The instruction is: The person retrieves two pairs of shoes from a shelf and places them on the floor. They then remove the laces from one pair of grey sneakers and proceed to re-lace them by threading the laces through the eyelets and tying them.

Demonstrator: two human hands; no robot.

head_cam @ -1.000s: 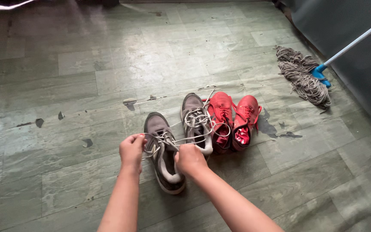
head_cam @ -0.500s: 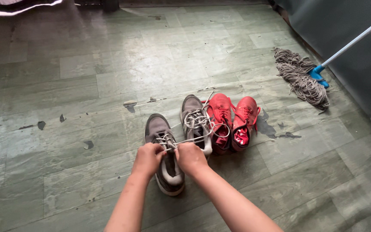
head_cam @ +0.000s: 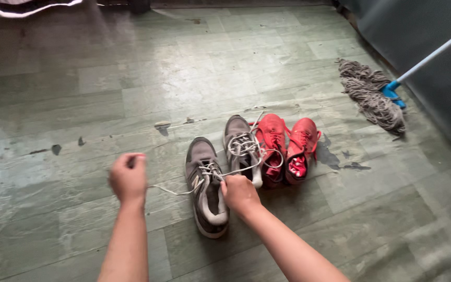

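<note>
Both grips pinch lace ends: left hand (head_cam: 128,178) draws one taut sideways, right hand (head_cam: 239,192) pins the other at the grey shoe (head_cam: 205,185), so tightening seems underway and crossing the ends comes next.

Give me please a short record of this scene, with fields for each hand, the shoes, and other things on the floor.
left hand: pinches one white lace end, drawn out to the side
right hand: grips the lace at the near grey sneaker
second grey sneaker: beside it, laces loose
red shoes: a pair, right of the grey ones
string mop: lies by the wall, blue socket
floor: worn green tiles
</note>
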